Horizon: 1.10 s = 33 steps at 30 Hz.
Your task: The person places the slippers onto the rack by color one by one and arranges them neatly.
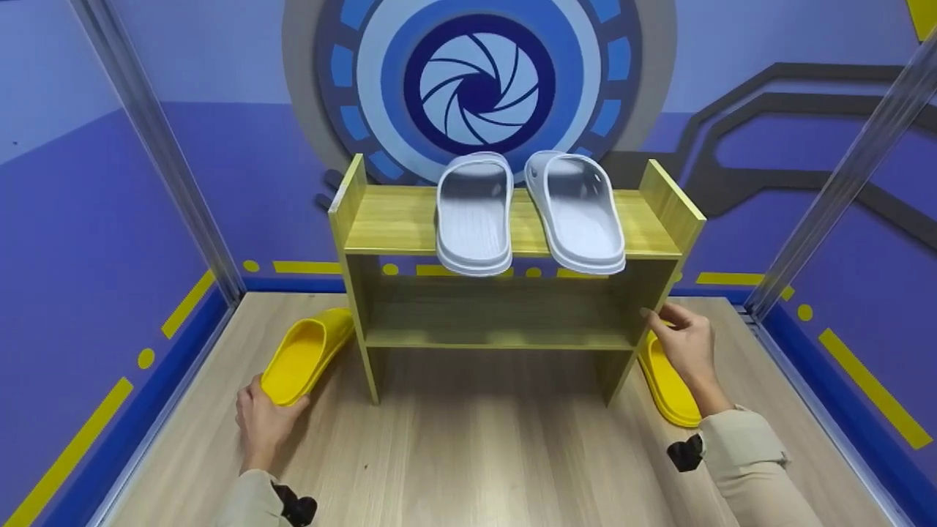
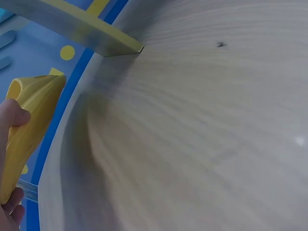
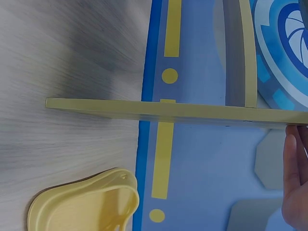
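My left hand grips the heel end of a yellow clog left of the shoe rack; in the left wrist view this clog is raised above the tabletop, with the thumb on its side. My right hand is at the rack's right side panel, its straight fingers touching or very near the panel's outer face. Beneath that hand another yellow clog lies on the table. Two pale grey clogs stand on the top shelf, toes toward the wall.
The wooden rack has a lower shelf and stands near the back of the wood-grain table. Blue printed walls enclose the back and sides, with metal posts at the corners.
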Available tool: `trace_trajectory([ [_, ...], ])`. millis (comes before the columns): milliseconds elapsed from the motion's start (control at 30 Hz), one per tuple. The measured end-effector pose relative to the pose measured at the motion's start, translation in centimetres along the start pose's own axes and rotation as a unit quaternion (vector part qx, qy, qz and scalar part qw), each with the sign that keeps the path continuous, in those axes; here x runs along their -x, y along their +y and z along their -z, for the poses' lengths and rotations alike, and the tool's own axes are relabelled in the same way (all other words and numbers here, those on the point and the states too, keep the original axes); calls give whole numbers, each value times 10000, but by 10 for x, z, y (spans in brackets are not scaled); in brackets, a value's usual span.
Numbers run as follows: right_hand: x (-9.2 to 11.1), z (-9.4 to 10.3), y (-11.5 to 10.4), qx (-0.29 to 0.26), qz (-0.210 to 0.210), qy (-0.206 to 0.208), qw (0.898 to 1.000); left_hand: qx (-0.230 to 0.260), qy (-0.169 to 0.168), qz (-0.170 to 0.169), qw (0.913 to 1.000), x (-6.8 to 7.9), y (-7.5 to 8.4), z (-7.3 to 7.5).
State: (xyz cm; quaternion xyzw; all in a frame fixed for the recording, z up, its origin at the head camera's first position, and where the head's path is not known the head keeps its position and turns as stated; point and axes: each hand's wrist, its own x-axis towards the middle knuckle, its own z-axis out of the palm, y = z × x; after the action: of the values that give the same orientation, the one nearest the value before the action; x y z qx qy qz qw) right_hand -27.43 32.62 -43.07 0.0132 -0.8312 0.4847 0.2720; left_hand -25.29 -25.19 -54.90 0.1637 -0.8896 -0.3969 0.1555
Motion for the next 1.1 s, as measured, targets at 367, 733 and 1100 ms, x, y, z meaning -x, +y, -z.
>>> trace_trajectory([
  [367, 2, 1, -5, -274, 8, -28, 9996, -249, -234, -419, 9985, -4, -1, 24],
  [733, 12, 3, -38, -99, 56, 10, 9999, -706, -737, -866, 9910, -10, 4, 53],
  [1100, 9, 3, -26, -118, 13, -48, 9999, -1016, -1596, -787, 9788, -13, 8, 85],
])
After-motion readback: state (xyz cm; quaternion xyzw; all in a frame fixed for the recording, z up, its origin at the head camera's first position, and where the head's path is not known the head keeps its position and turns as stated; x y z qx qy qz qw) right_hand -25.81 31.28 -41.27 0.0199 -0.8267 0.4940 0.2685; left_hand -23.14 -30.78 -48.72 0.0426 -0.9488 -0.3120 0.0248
